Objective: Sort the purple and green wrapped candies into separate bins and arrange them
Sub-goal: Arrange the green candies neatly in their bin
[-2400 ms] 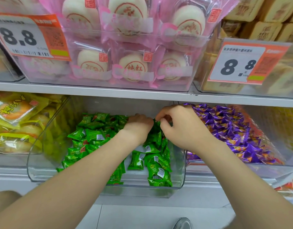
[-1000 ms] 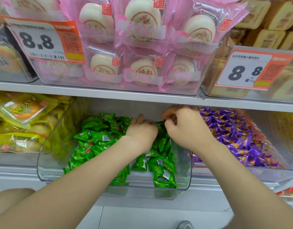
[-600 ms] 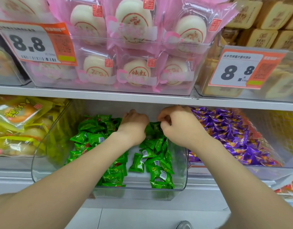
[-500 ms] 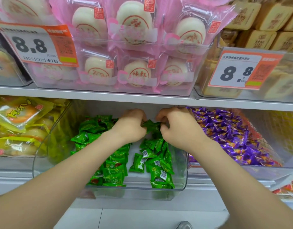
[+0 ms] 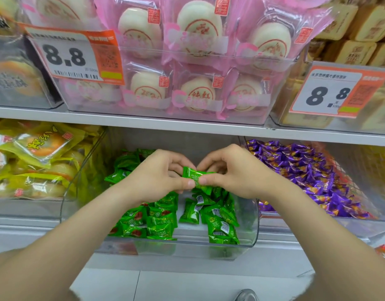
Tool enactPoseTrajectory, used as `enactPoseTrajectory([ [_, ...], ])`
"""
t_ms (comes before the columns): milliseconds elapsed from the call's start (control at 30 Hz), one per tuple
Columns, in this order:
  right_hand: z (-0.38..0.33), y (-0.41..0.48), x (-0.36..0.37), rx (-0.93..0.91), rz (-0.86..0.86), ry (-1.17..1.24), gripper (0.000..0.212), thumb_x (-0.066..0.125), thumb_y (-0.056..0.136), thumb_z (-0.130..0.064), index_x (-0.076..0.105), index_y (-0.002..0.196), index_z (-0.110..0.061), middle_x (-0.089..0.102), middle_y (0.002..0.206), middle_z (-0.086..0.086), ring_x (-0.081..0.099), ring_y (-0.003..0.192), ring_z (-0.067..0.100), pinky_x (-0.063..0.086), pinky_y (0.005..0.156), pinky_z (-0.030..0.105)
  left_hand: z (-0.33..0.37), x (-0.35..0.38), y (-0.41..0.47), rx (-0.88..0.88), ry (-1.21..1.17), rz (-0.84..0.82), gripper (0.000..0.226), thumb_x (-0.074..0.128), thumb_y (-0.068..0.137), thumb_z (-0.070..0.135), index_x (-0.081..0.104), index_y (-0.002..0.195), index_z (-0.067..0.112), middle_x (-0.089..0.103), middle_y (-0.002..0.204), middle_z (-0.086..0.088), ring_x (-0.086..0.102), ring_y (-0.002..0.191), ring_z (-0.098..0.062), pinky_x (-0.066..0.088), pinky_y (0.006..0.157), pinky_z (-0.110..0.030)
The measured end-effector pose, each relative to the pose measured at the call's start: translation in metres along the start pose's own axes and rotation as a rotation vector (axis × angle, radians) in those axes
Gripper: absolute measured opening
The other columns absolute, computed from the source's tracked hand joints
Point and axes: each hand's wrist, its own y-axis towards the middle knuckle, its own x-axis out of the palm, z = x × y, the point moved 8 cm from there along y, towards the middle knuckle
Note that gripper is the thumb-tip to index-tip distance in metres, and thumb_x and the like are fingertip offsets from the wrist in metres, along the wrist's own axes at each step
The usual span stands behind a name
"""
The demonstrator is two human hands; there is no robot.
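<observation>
We're pinching 1 green wrapped candy (image 5: 195, 176) w/ 2 hands, thumbs & fingers clamping it: left hand (image 5: 156, 174) on its left end, right hand (image 5: 232, 172) on its right; it's hovering just above the green candy pile (image 5: 161, 220) in the clear middle bin (image 5: 187, 249); purple candies (image 5: 306, 170), too many to count, are lying in the right bin (image 5: 295, 224); left price tag (image 5: 72, 57) & right price tag (image 5: 337, 90), 2 total, are both showing 8.8.

Bright even light; edges bowed, forearms blurred
</observation>
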Motion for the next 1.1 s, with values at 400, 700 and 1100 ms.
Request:
enactPoseTrajectory([
  [400,0.017,0.045,-0.002,0.211,0.047,-0.53,0.022,0.08,0.088,-0.031,0.079,0.108,-0.022,0.073,0.113,0.003,0.068,0.107,0.026,0.055,0.093,0.03,0.0,-0.037,0.016,0.1,0.568,0.281,0.034,0.083,0.082,0.023,0.069,0.112,0.027,0.072,0.094,0.009,0.069,0.082,-0.013,0.051,0.075,-0.024],
  [700,0.054,0.088,0.014,0.496,0.141,-0.482,0.041,0.064,0.09,0.002,0.064,0.13,-0.006,0.059,0.136,0.02,0.059,0.128,0.039,0.055,0.095,0.04,-0.038,-0.025,0.027,-0.085,1.027,0.05,0.049,0.05,0.103,0.049,0.044,0.151,0.04,0.041,0.142,-0.006,0.035,0.135,-0.041,0.037,0.112,-0.053],
  [1100,0.083,0.074,0.038,0.647,0.504,-0.091,0.034,0.067,0.081,0.001,0.077,0.1,-0.025,0.072,0.114,0.011,0.071,0.107,0.034,0.058,0.09,0.032,-0.044,-0.011,0.03,-0.11,1.23,-0.125,0.054,0.042,0.103,0.057,0.05,0.148,0.029,0.04,0.152,-0.007,0.024,0.144,-0.04,0.027,0.11,-0.062],
])
